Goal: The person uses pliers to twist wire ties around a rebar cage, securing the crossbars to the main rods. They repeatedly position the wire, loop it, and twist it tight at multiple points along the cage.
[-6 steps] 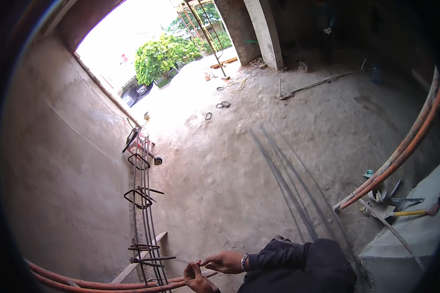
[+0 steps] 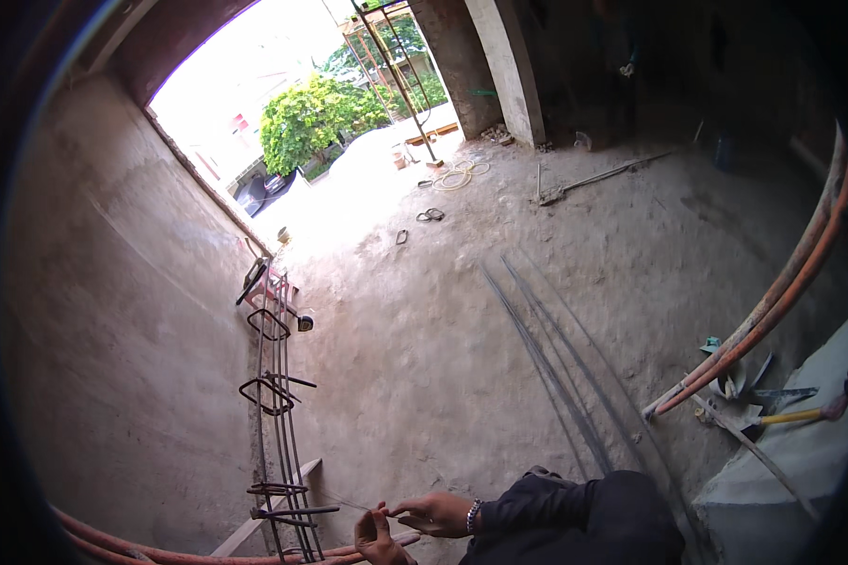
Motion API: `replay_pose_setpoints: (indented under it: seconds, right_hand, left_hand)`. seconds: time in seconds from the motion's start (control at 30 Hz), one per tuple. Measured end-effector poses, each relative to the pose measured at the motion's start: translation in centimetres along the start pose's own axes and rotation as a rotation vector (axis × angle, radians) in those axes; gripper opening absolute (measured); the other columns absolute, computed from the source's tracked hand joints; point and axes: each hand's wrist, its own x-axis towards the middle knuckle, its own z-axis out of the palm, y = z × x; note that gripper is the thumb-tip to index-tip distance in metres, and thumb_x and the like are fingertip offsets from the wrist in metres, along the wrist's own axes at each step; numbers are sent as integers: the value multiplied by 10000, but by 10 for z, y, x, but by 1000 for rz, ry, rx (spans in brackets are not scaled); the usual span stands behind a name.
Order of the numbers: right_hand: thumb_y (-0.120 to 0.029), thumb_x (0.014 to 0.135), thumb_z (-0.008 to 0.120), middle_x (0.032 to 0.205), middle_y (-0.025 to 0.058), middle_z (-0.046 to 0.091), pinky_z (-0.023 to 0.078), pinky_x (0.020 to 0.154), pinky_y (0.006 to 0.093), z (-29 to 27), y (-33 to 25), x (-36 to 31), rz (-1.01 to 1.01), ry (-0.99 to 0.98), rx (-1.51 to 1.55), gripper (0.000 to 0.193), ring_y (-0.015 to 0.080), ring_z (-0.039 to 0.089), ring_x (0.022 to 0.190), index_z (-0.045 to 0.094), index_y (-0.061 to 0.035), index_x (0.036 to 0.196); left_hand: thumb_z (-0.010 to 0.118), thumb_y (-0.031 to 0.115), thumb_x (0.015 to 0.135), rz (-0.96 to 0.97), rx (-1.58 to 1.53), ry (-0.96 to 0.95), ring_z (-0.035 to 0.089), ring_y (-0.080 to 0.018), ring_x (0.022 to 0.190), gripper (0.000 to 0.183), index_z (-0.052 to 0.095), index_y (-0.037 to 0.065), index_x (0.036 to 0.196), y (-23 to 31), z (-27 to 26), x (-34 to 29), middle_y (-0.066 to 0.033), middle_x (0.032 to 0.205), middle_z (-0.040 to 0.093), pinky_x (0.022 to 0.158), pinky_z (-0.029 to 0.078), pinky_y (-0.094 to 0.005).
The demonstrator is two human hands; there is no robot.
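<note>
Low in the view, my left hand (image 2: pixel 377 540) is closed, thumb and fingertips pinched together on a thin wire (image 2: pixel 349 504). My right hand (image 2: pixel 433 514), with a bead bracelet at the wrist, reaches in from the right. Its fingertips meet those of the left; whether they also grip the wire is too small to tell. Just left of both hands stands the rebar cage (image 2: pixel 281 443), long steel bars with dark rectangular stirrups (image 2: pixel 271 396). A loose-looking bar end (image 2: pixel 316 510) sticks out of it toward my hands.
Orange hoses (image 2: pixel 179 554) curve below the cage, and more hoses (image 2: pixel 773 301) arch at the right. Long steel rods (image 2: pixel 556 367) lie on the floor. A yellow-handled shovel (image 2: pixel 790 415) rests at the right. A wooden board (image 2: pixel 264 513) slants under the cage. A person (image 2: pixel 628 71) stands in the dark back.
The whole view has shifted slightly. My hands stay fingertip to fingertip, almost in the same place, with the wire still at the left fingers.
</note>
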Motion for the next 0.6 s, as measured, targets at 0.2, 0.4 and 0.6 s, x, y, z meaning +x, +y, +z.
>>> replay_pose_setpoints:
  seconds: [0.2,0.4,0.6]
  right_hand:
    - [-333,989,661,863,-6,671,479,681,246,-23,30,5,451,-61,953,352,71,600,779,676,-32,1171]
    - [-325,945,725,826,-13,652,439,640,217,-53,47,5,437,-122,1060,340,57,538,702,720,-10,1073]
    - [-300,936,739,841,0,674,446,650,228,-52,49,13,478,-119,1045,339,60,551,722,729,-5,1103]
  left_hand:
    - [687,44,941,45,-85,-168,672,-229,1010,97,688,-2,1026,-20,27,16,-120,979,727,925,523,-356]
    - [689,-3,924,21,-216,-215,674,-314,1116,119,700,37,1036,-36,46,25,-140,967,741,977,511,-406]
    - [670,74,966,-78,-62,-144,659,-175,951,130,689,-36,1032,-32,44,17,-124,1049,724,886,525,-311]
